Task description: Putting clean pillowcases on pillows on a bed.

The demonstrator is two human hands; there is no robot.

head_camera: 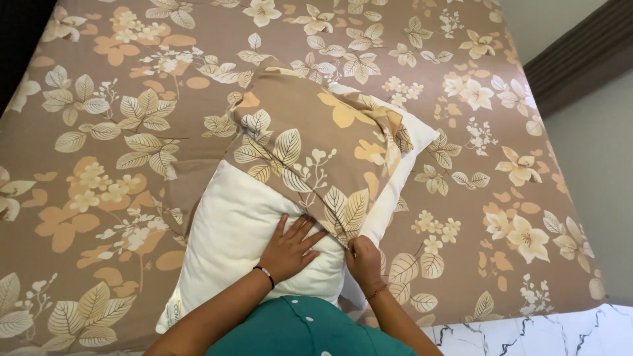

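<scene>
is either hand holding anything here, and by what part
The right hand grips the floral pillowcase by its open edge, at the near corner. The left hand holds nothing; it lies flat on the white pillow.

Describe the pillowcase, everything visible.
The pillowcase is brown cloth printed with cream leaves and orange flowers, matching the bedsheet under it. It looks soft and a little wrinkled. It covers only the far part of the white pillow, lying at a slant, its open edge running across the pillow's middle. The near half of the pillow is bare. The right hand pinches the near corner of the open edge; the left hand lies flat on the bare pillow, fingertips at that edge.
</scene>
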